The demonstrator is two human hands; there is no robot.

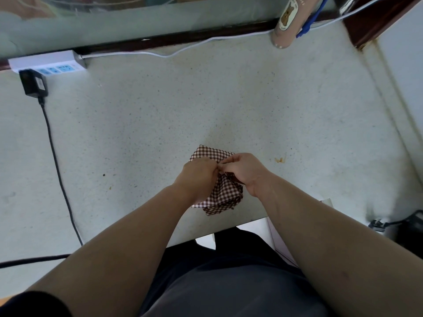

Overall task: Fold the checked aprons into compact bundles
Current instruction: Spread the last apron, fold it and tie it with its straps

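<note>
A white power strip lies at the far left of a speckled table, with a black adapter plugged in and its cable trailing toward the near edge. At centre, near the table's front edge, a person's left hand and right hand meet over a partly folded brown-and-white checked apron, the fingers of both curled and pinching the cloth where the hands touch. A small yellowish stain marks the table just right of them. A pink bear-printed object rests at the far right corner.
</note>
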